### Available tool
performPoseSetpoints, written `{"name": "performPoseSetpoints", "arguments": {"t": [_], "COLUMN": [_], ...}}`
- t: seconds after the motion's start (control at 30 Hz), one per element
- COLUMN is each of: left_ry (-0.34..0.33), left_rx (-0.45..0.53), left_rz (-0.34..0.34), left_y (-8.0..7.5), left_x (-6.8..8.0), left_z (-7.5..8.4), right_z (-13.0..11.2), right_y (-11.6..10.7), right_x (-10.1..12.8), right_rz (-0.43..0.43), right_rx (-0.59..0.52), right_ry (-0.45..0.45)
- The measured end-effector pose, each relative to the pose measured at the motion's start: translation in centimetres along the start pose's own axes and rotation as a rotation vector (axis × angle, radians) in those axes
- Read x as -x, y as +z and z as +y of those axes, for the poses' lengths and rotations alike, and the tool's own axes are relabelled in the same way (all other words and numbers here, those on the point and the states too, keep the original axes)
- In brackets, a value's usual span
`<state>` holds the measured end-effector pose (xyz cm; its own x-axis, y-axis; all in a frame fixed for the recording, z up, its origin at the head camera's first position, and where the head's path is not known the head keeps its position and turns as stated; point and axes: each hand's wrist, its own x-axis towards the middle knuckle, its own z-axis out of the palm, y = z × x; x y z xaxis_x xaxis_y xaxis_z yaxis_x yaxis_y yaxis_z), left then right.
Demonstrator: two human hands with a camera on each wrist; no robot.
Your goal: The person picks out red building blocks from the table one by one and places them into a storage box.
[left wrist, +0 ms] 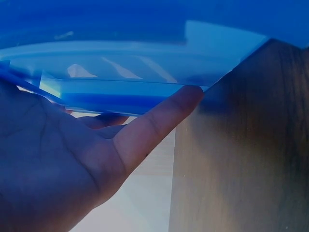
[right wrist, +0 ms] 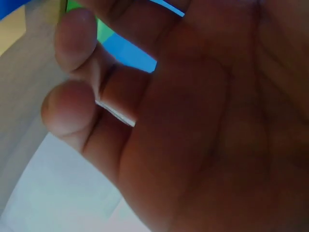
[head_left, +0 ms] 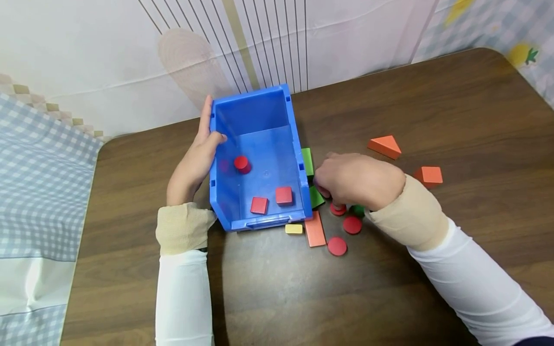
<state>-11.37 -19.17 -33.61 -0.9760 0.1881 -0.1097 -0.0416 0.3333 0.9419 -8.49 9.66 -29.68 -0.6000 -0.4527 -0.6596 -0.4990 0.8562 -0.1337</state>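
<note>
A blue plastic bin has a red cylinder and two red blocks inside. My left hand grips its left wall, thumb over the rim and a finger stretched along the outside. In the left wrist view, one digit lies against the blue wall. Just right of the bin, my right hand reaches down with bent fingers among green blocks and a red disc. Its fingertips are mostly hidden in the head view; I cannot tell whether they hold anything.
Near the bin's front right corner lie an orange rectangular block, a small yellow block and more red discs. An orange triangular block and another orange block lie farther right. Patterned cloth hangs behind the table.
</note>
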Motion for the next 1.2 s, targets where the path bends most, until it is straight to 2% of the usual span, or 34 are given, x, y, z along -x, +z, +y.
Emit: {"name": "performPoseSetpoints", "arguments": {"t": [0.23, 0.5, 0.8, 1.2], "left_ry": [-0.006, -0.006, 0.005, -0.004], "left_rx": [0.000, 0.001, 0.000, 0.014], "left_rz": [0.001, 0.003, -0.005, -0.003], "left_y": [-0.1, -0.2, -0.1, -0.1], "left_x": [0.0, -0.1, -0.2, -0.3], "left_z": [-0.1, -0.1, 0.0, 0.1], "right_z": [-0.8, -1.5, -1.4, -1.3], "right_y": [0.6, 1.1, 1.4, 1.0], "right_x": [-0.4, -0.9, -1.3, -0.5], "right_rz": [0.026, 0.002, -0.003, 0.018], "right_rx": [0.176, 0.261, 0.268, 0.236], "right_ry": [0.054, 0.053, 0.053, 0.030]}}
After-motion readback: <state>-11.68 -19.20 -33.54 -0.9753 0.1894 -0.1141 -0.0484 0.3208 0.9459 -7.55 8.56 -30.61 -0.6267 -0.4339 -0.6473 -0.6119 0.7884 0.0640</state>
